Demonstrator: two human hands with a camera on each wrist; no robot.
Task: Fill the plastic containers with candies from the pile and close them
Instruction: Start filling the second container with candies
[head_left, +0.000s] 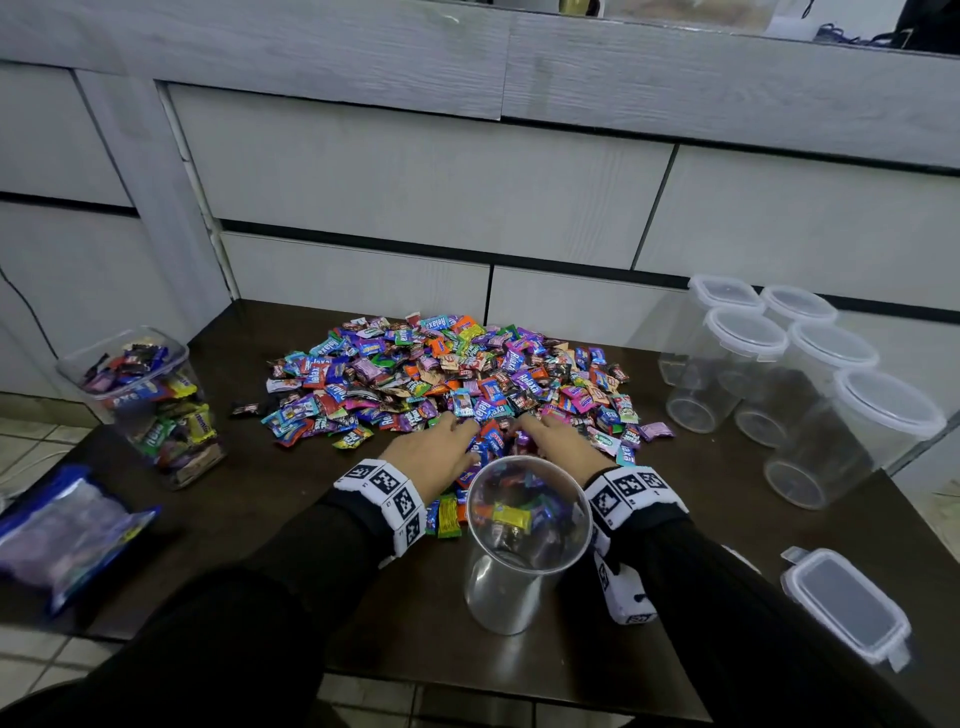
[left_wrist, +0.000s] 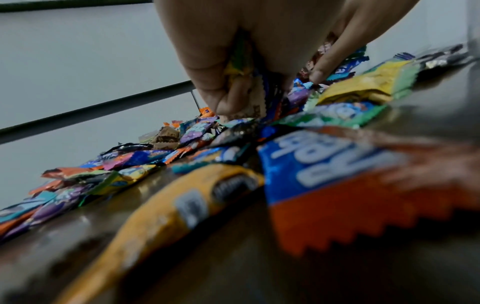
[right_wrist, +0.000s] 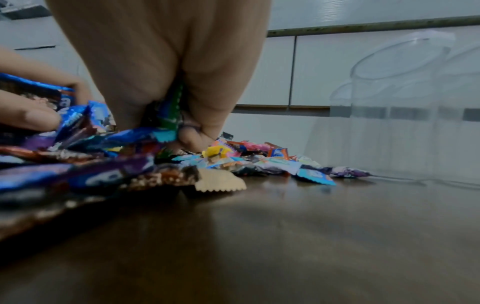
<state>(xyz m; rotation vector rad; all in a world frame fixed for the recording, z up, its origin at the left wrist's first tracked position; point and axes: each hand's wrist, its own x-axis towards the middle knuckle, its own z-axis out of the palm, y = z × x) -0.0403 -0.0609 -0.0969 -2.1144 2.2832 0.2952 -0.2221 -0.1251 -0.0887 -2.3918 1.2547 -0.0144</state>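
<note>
A wide pile of wrapped candies (head_left: 447, 374) covers the middle of the dark table (head_left: 291, 571). An open clear round container (head_left: 527, 525), partly filled with candies, stands at the pile's near edge between my wrists. My left hand (head_left: 441, 447) and right hand (head_left: 558, 441) both dig into the front of the pile, side by side. In the left wrist view my left hand (left_wrist: 241, 90) has its fingers curled round a bunch of candies (left_wrist: 249, 82). In the right wrist view my right hand (right_wrist: 182, 123) grips several candies (right_wrist: 170, 111) in its curled fingers.
A square container (head_left: 150, 405) full of candies stands open at the left, with a plastic bag (head_left: 62, 530) at the table's left edge. Several empty lidded containers (head_left: 795, 374) cluster at the right. A loose lid (head_left: 847, 608) lies at the near right. Cabinet fronts (head_left: 441, 182) rise behind.
</note>
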